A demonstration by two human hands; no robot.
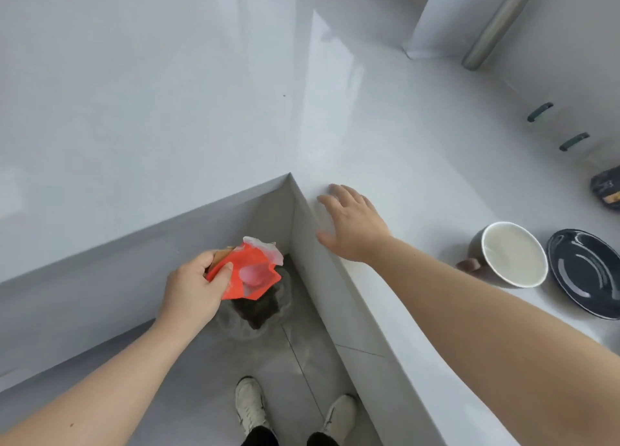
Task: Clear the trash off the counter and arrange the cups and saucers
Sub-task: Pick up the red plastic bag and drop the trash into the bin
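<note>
Clutching a crumpled orange wrapper (250, 271) in closed fingers, the left hand (193, 286) hangs below the counter's (201, 110) inner corner. The right hand (352, 224) lies open and empty near that corner's edge. A cup (513, 252) and dark saucer (585, 273) sit along the counter's right side.
</note>
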